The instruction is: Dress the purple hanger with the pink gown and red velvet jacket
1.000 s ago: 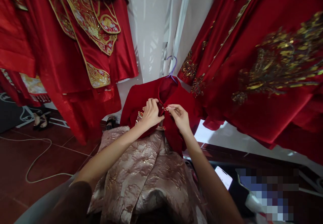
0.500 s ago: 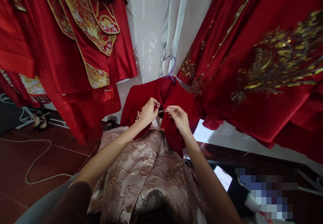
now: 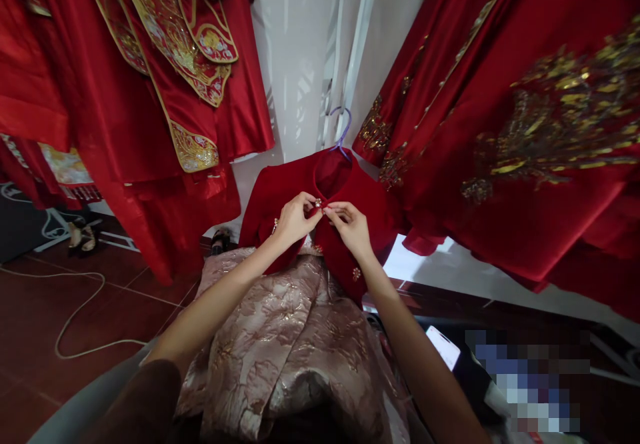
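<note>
A dark red velvet jacket (image 3: 273, 197) on a purple hanger (image 3: 341, 131) lies in front of me, over a pink-gold brocade garment (image 3: 280, 344). My left hand (image 3: 293, 219) pinches the jacket's left front edge at a small jewelled clasp (image 3: 317, 203) just below the collar. My right hand (image 3: 351, 227) pinches the opposite edge, fingertips touching the same clasp. The two front edges meet between my fingers.
Red embroidered robes (image 3: 165, 84) hang at the left, and more red gowns with gold work (image 3: 525, 131) hang at the right. A white cable (image 3: 75, 324) loops over the dark red floor tiles. A phone (image 3: 443, 347) lies at the lower right. Sandals (image 3: 80, 237) stand at the left.
Both hands moved slightly up toward the collar and drew the jacket's front edges together at the clasp; the gap seen half a second ago has closed.
</note>
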A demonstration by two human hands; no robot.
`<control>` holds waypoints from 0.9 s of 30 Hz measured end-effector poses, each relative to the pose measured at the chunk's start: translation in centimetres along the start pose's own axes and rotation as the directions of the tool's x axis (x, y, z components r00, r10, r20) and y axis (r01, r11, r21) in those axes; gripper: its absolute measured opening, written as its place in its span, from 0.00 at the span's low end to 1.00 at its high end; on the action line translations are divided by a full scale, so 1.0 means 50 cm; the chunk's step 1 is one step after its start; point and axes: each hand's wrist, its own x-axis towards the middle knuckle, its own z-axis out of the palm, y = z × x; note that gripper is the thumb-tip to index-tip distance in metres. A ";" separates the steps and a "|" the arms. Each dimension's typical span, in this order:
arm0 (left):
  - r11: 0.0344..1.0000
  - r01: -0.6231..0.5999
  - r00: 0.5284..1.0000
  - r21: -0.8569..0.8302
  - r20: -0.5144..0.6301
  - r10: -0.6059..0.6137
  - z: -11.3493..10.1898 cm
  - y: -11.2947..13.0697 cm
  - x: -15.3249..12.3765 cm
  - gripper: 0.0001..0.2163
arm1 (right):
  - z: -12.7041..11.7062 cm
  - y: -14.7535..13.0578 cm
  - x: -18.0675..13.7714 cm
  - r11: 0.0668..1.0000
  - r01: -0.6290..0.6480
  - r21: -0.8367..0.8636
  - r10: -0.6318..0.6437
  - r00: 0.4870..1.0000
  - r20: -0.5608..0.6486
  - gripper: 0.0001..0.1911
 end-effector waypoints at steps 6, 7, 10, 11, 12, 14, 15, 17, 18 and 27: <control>0.991 -0.070 0.997 0.113 -0.011 0.072 -0.004 0.010 -0.001 0.07 | -0.006 -0.013 -0.001 0.999 -0.013 0.034 0.013 1.000 -0.015 0.16; 0.991 -0.068 0.998 0.115 -0.012 0.069 -0.005 0.010 -0.003 0.07 | -0.006 -0.013 -0.001 0.999 -0.010 0.035 0.011 0.999 -0.041 0.16; 0.992 -0.063 0.998 0.112 -0.007 0.064 -0.010 0.009 -0.008 0.08 | -0.006 -0.009 -0.001 0.999 -0.006 0.049 0.012 0.994 -0.112 0.16; 0.992 -0.064 0.998 0.112 -0.006 0.065 -0.012 0.009 -0.009 0.09 | -0.005 -0.008 -0.001 0.999 -0.007 0.054 0.013 0.993 -0.120 0.16; 0.991 -0.064 0.998 0.115 -0.005 0.065 -0.014 0.010 -0.011 0.09 | -0.005 -0.008 -0.001 0.998 -0.007 0.058 0.014 0.993 -0.118 0.16; 0.990 -0.064 0.998 0.123 -0.003 0.065 -0.015 0.013 -0.013 0.09 | -0.004 -0.009 -0.001 0.998 -0.008 0.060 0.013 0.996 -0.090 0.16; 0.989 -0.064 0.998 0.130 0.003 0.064 -0.015 0.015 -0.014 0.08 | -0.004 -0.010 -0.001 0.998 -0.007 0.058 0.011 0.997 -0.070 0.15; 0.986 -0.065 0.998 0.153 0.022 0.062 -0.014 0.020 -0.014 0.08 | -0.003 -0.013 -0.001 0.999 -0.004 0.051 0.005 1.000 -0.030 0.15; 0.983 -0.065 0.998 0.172 0.034 0.060 -0.013 0.022 -0.014 0.08 | -0.003 -0.014 -0.002 0.999 0.000 0.046 0.000 1.000 -0.015 0.15; 0.962 -0.042 0.999 0.271 0.022 0.037 -0.014 0.031 -0.009 0.03 | 0.005 -0.012 0.000 0.993 0.078 -0.094 -0.082 0.995 -0.049 0.15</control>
